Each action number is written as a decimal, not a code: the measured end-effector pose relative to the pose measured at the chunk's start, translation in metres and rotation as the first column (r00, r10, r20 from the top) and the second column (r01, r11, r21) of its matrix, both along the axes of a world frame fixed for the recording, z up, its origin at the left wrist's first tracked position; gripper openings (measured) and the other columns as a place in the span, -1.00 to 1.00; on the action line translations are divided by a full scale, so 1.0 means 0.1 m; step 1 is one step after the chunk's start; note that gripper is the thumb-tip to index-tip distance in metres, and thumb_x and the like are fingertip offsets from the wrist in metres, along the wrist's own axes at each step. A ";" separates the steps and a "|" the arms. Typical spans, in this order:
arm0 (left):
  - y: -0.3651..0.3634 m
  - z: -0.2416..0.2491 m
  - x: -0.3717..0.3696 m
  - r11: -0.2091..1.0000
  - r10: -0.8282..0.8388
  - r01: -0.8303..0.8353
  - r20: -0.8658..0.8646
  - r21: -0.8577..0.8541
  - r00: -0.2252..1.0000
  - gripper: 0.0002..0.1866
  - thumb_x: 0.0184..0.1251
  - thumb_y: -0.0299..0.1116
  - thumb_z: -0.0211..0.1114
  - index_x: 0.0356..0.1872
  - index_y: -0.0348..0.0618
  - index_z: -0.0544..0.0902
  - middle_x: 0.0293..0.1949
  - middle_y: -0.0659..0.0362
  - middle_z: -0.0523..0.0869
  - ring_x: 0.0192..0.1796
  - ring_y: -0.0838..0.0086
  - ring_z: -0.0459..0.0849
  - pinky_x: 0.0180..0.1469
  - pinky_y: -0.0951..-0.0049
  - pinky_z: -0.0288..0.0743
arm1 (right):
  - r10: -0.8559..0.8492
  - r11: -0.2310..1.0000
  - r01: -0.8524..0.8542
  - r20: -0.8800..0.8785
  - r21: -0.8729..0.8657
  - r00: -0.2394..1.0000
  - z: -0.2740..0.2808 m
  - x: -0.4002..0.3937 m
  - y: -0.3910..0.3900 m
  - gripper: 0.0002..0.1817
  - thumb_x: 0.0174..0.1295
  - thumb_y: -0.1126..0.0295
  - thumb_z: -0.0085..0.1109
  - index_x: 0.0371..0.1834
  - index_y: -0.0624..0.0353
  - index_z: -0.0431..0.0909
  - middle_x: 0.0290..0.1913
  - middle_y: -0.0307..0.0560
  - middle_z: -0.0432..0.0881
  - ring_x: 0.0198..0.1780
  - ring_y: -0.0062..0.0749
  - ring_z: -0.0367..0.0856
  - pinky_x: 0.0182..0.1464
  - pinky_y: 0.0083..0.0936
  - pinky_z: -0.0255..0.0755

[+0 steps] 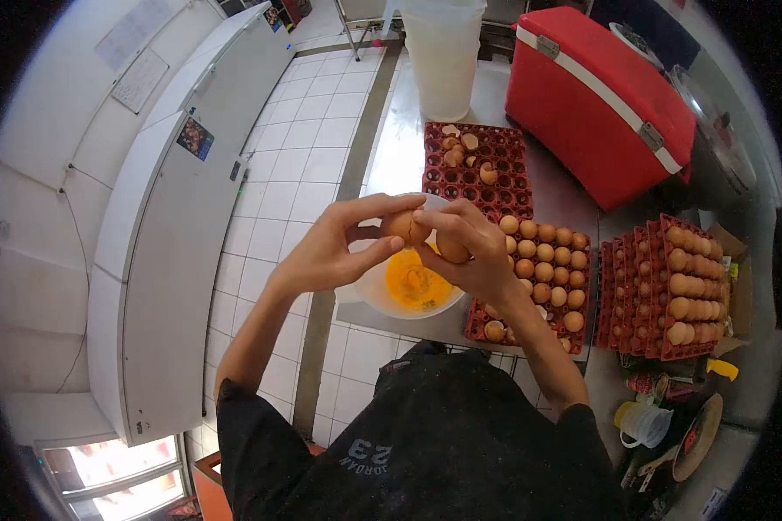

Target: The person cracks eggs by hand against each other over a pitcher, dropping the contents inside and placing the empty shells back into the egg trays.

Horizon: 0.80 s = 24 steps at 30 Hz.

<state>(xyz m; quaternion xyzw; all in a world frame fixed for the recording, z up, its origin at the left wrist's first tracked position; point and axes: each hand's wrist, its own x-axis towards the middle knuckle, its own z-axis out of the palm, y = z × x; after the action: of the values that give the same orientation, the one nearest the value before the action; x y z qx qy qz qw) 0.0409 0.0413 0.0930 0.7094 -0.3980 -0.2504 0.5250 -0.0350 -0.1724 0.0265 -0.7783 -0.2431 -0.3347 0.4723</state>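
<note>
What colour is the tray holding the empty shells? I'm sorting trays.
Dark red tray, seen in the head view.

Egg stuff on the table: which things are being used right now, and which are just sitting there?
In use: egg in both hands, left hand, right hand, white bowl of yolks, egg tray, shell tray.

Lying about: red cooler, white bucket, stacked egg trays, plastic jug.

Both hands, left hand (334, 252) and right hand (471, 252), hold a brown egg (406, 227) over a white bowl of yolk (375, 295) at the steel table's (408, 148) near edge.
</note>
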 end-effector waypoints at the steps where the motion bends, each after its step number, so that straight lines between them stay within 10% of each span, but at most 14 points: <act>1: 0.00 0.04 0.01 1.000 -0.011 0.012 0.030 -0.008 0.999 -0.47 0.48 -0.36 0.34 0.43 -0.21 0.50 0.39 0.00 0.56 0.41 0.25 0.55 0.43 0.12 0.50 | 0.001 1.000 -0.001 0.001 -0.001 1.000 0.03 0.01 -0.01 -0.49 0.10 0.53 0.50 0.16 0.02 0.63 -0.09 -0.06 0.66 -0.15 -0.26 0.75 -0.16 -0.37 0.68; 24: -0.13 -0.07 -0.04 0.991 -0.039 -0.010 0.363 0.132 0.931 -0.39 0.20 -0.63 0.35 0.33 -0.03 0.64 0.20 0.01 0.72 0.22 0.15 0.71 0.32 0.18 0.58 | -0.021 0.973 0.030 0.043 -0.231 0.999 -0.34 0.01 -0.18 -0.61 0.18 0.50 0.40 0.09 0.03 0.61 -0.12 -0.06 0.58 -0.14 -0.20 0.72 -0.13 -0.32 0.69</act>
<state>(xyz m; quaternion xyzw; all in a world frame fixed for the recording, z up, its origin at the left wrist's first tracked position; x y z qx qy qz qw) 0.0367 0.0288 0.0861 0.7735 -0.4765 -0.1439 0.3924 -0.0342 -0.1905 -0.0076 -0.8241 -0.2800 -0.3258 0.3692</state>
